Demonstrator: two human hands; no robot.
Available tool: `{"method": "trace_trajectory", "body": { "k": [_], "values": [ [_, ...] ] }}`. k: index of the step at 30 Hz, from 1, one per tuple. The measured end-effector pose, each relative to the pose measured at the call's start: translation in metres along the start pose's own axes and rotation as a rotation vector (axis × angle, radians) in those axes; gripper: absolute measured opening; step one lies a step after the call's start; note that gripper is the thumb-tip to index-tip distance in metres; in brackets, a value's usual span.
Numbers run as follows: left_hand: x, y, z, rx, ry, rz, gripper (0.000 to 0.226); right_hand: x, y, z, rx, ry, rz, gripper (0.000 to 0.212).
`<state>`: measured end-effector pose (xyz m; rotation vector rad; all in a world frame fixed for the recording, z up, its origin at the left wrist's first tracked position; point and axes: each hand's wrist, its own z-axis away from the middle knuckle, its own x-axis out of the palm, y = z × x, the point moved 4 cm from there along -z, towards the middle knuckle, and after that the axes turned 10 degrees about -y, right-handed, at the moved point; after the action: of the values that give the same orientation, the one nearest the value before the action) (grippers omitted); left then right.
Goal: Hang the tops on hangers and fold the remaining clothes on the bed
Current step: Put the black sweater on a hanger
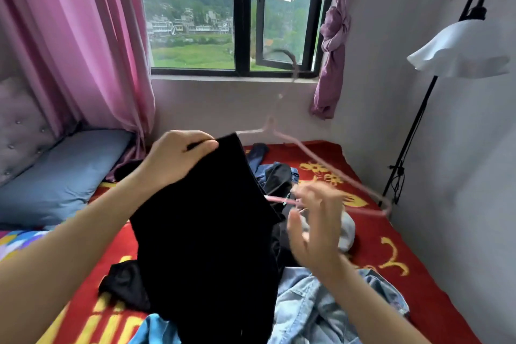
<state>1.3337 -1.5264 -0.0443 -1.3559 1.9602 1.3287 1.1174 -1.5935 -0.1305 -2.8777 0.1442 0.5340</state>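
My left hand (178, 156) pinches the top edge of a black top (206, 246) and holds it up over the bed (391, 232). A pink hanger (329, 169), blurred, sits half inside the top; its hook rises toward the window and its right arm sticks out to the right. My right hand (315, 226) is blurred, with spread fingers just below the hanger's bottom bar; whether it touches the bar is unclear.
A light denim garment (329, 307), dark jeans (276, 173), a white item (346, 232) and more black cloth (125, 285) lie on the red blanket. A blue pillow (64, 176) lies left. A floor lamp (458, 50) stands by the right wall.
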Motion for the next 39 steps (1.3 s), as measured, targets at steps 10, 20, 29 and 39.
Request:
{"method": "trace_trajectory", "body": {
  "k": [10,20,29,39],
  "values": [
    [-0.030,0.014,0.000,0.013,0.065,0.271,0.043,0.040,0.008,-0.001,0.084,-0.212,-0.294,0.035],
    [-0.078,-0.044,0.045,-0.132,0.165,0.565,0.068,0.012,0.031,-0.002,-0.150,-0.515,0.108,0.034],
    [-0.058,-0.084,0.081,-0.258,0.121,0.676,0.067,-0.028,0.010,0.001,0.570,-0.129,-0.738,0.021],
    [-0.057,-0.124,0.104,-0.411,0.412,0.922,0.057,-0.034,0.045,-0.059,0.727,0.249,-0.686,0.065]
  ]
}}
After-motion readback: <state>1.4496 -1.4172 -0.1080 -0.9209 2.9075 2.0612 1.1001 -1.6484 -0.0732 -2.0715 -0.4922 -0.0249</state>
